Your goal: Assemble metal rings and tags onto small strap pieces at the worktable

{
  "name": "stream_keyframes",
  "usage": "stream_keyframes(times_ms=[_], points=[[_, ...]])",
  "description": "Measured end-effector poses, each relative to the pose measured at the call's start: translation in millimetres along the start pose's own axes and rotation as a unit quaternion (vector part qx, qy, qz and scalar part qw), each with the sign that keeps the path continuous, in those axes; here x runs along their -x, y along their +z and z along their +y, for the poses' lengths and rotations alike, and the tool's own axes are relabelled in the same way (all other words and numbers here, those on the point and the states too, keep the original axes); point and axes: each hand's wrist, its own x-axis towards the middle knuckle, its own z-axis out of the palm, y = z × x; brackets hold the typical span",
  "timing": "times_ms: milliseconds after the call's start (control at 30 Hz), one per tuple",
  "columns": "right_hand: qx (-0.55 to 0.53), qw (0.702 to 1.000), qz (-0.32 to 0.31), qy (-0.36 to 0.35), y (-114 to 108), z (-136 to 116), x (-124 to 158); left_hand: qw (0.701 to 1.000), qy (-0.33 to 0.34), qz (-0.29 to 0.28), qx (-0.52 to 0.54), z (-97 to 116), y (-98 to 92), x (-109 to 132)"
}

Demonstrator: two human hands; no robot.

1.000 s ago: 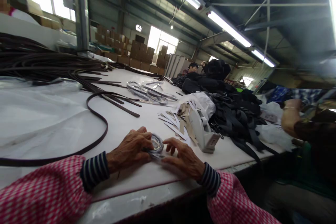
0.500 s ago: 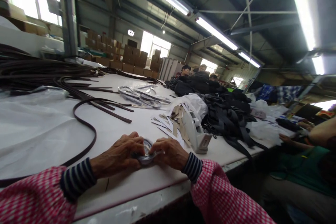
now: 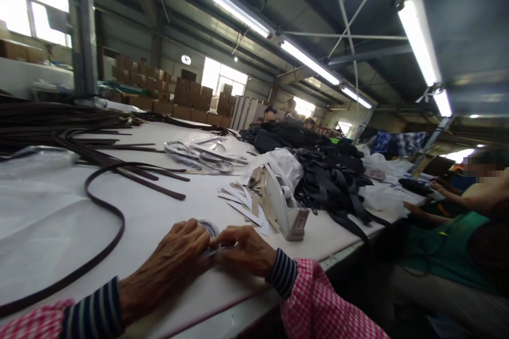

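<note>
At the near side of the white table (image 3: 139,222), both hands are on a small round coil (image 3: 209,226) that looks shiny, like something rolled up in clear plastic. My left hand (image 3: 175,254) lies over its left side with the fingers curled round it, covering much of it. From the right, my right hand (image 3: 242,248) pinches its near edge between thumb and fingers. What the coil is made of cannot be made out. Just beyond my right hand stands a white tape dispenser (image 3: 283,204), beside loose strips of paper and card (image 3: 248,202).
Dark brown straps (image 3: 119,212) curve along the left, by clear plastic sheeting (image 3: 35,222). Clear-wrapped coils (image 3: 199,154) lie farther back. Black straps and bags (image 3: 330,169) are heaped to the right. A co-worker in green (image 3: 457,243) sits at the right edge.
The view has swung to the right. My left hand has closed farther over the coil, hiding more of it. My right hand has shifted to the coil's near edge.
</note>
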Motion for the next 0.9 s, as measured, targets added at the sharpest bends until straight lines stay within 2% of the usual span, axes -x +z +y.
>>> stream_keyframes(times_ms=[67,133,233,333,433,633,900], points=[[0.002,1.000,0.008,0.011,-20.0,1.2,3.1,1.000,0.012,-0.009,-0.001,-0.7,-1.0,-0.1],[0.078,0.994,0.070,0.040,-42.7,1.5,5.9,1.000,0.021,-0.015,-0.002,1.4,-5.1,-0.1],[0.257,0.952,0.124,0.109,-72.8,3.2,6.7,0.999,0.025,-0.025,-0.019,7.2,-13.2,-0.4],[0.363,0.910,0.107,0.168,-86.8,9.5,2.0,0.998,0.014,-0.039,-0.051,13.2,-19.2,-1.7],[0.383,0.899,0.076,0.196,-82.2,20.4,-7.5,0.996,-0.004,-0.050,-0.080,19.1,-22.6,-3.4],[0.423,0.874,0.026,0.235,-57.5,38.6,-28.1,0.996,0.000,-0.044,-0.078,22.6,-21.9,-2.6],[0.468,0.862,-0.019,0.195,-50.5,44.1,-35.8,0.999,0.005,-0.017,-0.046,18.8,-13.5,1.6]])
